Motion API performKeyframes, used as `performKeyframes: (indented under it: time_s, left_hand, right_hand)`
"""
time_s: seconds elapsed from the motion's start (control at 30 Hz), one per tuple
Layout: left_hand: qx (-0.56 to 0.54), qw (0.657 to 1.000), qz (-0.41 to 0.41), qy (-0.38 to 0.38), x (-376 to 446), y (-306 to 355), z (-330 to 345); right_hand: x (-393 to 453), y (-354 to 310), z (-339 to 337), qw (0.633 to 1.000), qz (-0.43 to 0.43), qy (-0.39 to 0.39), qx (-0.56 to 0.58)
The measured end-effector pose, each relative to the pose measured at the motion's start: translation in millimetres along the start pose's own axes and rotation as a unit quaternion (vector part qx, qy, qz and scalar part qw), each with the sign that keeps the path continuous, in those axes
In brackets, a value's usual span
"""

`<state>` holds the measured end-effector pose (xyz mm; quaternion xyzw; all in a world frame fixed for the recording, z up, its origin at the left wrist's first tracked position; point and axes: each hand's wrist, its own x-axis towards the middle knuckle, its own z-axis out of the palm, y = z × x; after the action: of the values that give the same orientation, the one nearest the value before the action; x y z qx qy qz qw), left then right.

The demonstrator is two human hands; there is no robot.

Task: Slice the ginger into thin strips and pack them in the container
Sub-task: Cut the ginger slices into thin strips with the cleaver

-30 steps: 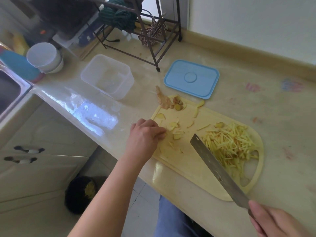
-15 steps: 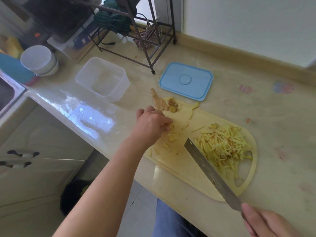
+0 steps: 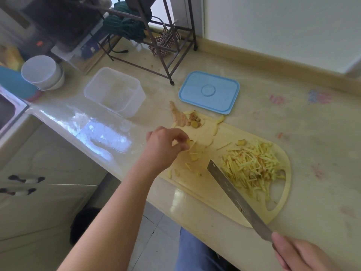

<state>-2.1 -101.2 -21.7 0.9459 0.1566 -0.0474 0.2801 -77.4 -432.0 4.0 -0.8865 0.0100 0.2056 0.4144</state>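
A pale yellow cutting board point(image 3: 199, 184) lies on the counter. On its right half is a heap of thin ginger strips point(image 3: 254, 165). Loose ginger slices point(image 3: 194, 156) lie in its middle. An unpeeled ginger piece point(image 3: 178, 116) with peelings sits at the far corner. My left hand point(image 3: 166, 145) hovers over the board's left side and pinches a ginger slice point(image 3: 189, 142) in its fingertips. My right hand point(image 3: 298, 253) grips the handle of a cleaver point(image 3: 234, 196), blade tip resting beside the strips. The clear plastic container point(image 3: 115, 90) stands open at the far left, its blue lid point(image 3: 210, 92) lying apart.
A metal rack point(image 3: 156, 36) stands at the back of the counter. White bowls point(image 3: 42, 72) are stacked at far left beside a sink edge point(image 3: 11, 110). The counter's front edge runs just below the board; a dark bin point(image 3: 86, 222) sits on the floor.
My left hand has moved from the middle slices toward the board's far side and lifted a ginger slice. The cleaver has stayed beside the strips.
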Motion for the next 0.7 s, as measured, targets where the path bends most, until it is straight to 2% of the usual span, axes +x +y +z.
performKeyframes:
  time_s: [0.07,0.17,0.47,0.6,0.7]
  left_hand:
    - [-0.040,0.996,-0.040,-0.067,-5.0,5.9,-3.1]
    - [0.003,0.993,-0.055,-0.107,-9.2,13.5,3.0]
    - [0.032,0.992,-0.102,-0.070,-11.5,23.2,21.9]
    - [0.046,0.991,-0.098,-0.083,-13.4,28.8,24.5]
    - [-0.011,0.989,-0.117,-0.085,-21.1,36.1,19.0]
  right_hand:
    - [-1.5,2.1,0.6,1.000,0.007,0.007,0.016]
    - [-3.8,7.5,4.0,0.999,-0.034,0.027,0.003]
    - [-7.3,13.2,5.0,0.997,-0.051,0.054,0.011]
    - [-4.4,18.7,0.5,0.998,-0.062,0.018,0.006]
    - [-9.7,19.8,-1.6,0.995,-0.089,-0.020,-0.041]
